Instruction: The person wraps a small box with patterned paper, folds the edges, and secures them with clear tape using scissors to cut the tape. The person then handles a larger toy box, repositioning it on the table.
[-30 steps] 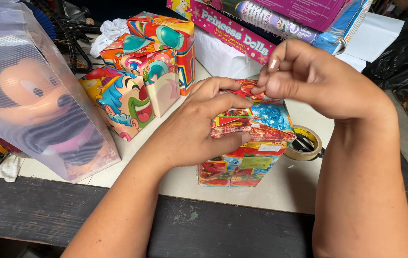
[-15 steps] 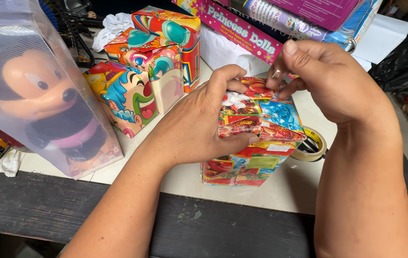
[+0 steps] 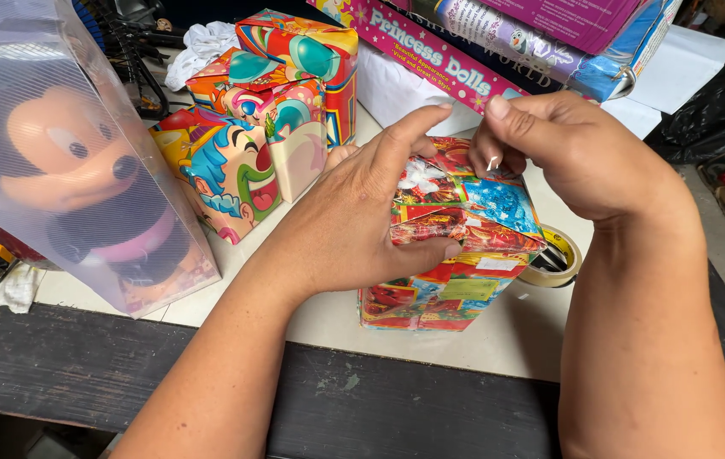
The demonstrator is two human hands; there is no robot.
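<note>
- My left hand (image 3: 354, 225) lies spread against the left side of the wrapped box (image 3: 456, 246) in the middle of the frame, thumb pressed across its front face, index finger stretched up over the top edge.
- My right hand (image 3: 566, 153) is curled over the far top corner of that box, thumb and fingertips pinched together on a small clear strip of tape (image 3: 495, 161) right at the paper.
- The wrapped box stands on the pale desk (image 3: 515, 331), just right of centre, covered in busy red, blue and green paper with folded flaps on top.
- Just beside the box, on its right, a roll of tape (image 3: 559, 255) lies flat on the desk, partly hidden behind the box and my right wrist.
- At the upper centre, behind my left hand, sit wrapped gifts (image 3: 269, 119) in bright clown-pattern paper, stacked close together.
- Filling the left side of the frame is a clear plastic box (image 3: 82, 170) with a cartoon mouse doll inside.
- Along the top edge, pink and purple toy boxes (image 3: 498, 42) lie stacked at a slant, with white paper (image 3: 396, 98) under them.
- A dark wooden edge (image 3: 337, 391) runs along the bottom of the frame, under my forearms.
</note>
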